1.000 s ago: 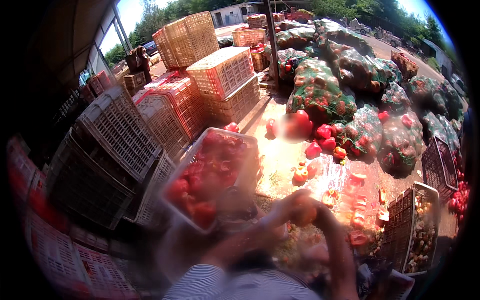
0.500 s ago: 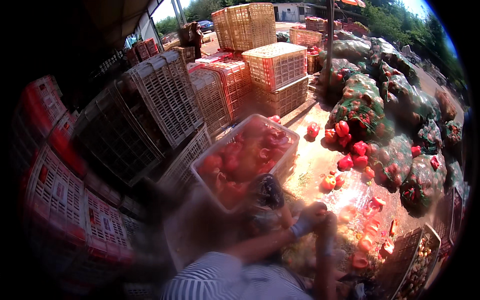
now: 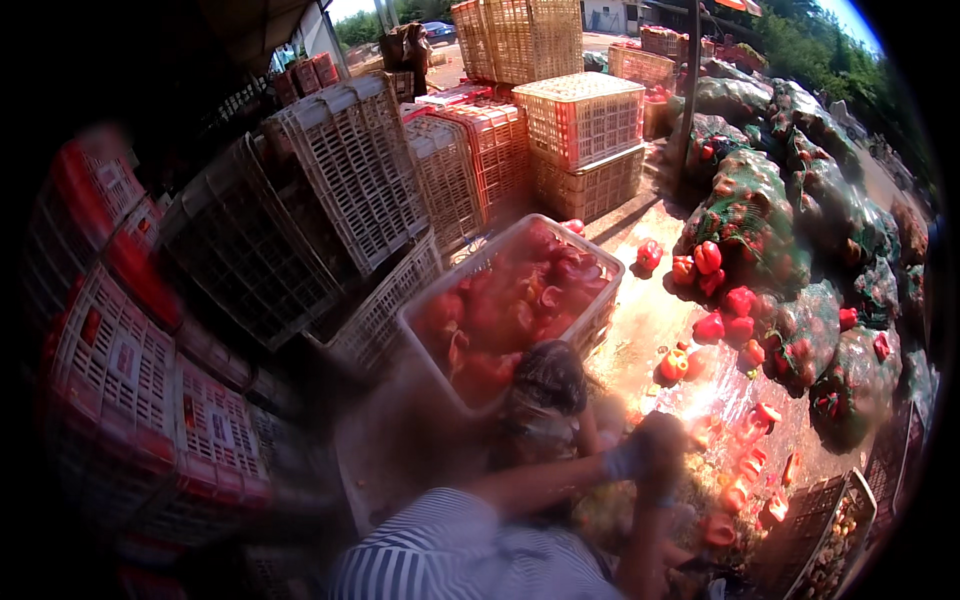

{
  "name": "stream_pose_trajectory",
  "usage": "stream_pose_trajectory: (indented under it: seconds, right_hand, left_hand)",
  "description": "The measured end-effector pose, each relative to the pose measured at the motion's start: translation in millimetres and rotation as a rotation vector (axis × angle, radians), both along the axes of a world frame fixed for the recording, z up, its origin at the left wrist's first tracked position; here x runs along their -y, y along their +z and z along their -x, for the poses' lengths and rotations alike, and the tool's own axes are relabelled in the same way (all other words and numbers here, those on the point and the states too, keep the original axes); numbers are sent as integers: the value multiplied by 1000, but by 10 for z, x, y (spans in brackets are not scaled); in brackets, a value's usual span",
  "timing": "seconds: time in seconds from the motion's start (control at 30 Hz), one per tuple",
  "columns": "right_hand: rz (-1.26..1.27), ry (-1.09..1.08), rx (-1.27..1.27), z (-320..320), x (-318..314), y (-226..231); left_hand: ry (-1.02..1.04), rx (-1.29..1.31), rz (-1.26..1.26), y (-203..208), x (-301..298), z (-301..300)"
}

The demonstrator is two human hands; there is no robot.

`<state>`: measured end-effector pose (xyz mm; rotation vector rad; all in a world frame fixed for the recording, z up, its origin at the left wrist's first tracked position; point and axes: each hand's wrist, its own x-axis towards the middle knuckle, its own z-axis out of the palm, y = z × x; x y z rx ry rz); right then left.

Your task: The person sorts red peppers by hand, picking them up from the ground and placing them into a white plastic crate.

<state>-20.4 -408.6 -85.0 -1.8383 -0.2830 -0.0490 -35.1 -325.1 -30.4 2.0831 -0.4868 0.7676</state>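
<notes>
Left hand [image 3: 646,440] and right hand [image 3: 664,463] meet above a sunlit floor [image 3: 650,320].
Blur hides whether the fingers are spread or pinching; red pepper pieces [image 3: 735,495] lie just to their right, with stacked crates [image 3: 585,120] beyond at left and full mesh sacks [image 3: 748,215] at right.

Red peppers [image 3: 708,258], green mesh sacks [image 3: 752,210], white-and-dark striped shirt [image 3: 410,545], pale-blue wristband [image 3: 620,463], cream crate [image 3: 580,120]

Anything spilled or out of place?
Yes: cut red pepper pieces lie loose on the ground, right of the hands, and whole red peppers sit outside the net bags; odd beside so many bagged ones.
</notes>
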Motion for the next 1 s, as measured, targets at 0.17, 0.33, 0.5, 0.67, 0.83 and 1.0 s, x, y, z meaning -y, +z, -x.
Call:
stream_pose_trajectory:
  seconds: [0.17, 0.33, 0.5, 0.67, 0.83, 1.0]
  right_hand:
    - [-984, -132, -396, 0, 105, -132]
    - [-630, -237, -273, 53, 16, 340]
    - [-670, -233, -242, 172, 195, 257]
    - [-384, -226, 62, 59, 189, -12]
    - [-80, -289, 162, 18, 124, -355]
    - [-359, -575, -31, -41, 64, -114]
  left_hand:
    - [-85, -67, 134, -76, -107, -299]
    - [-109, -849, 769, 98, -136, -289]
    - [-38, -181, 32, -212, 10, -290]
    - [-133, -89, 95, 116, 89, -266]
    - [-92, -116, -119, 89, 63, -264]
    - [-242, -700, 810, -90, 53, -327]
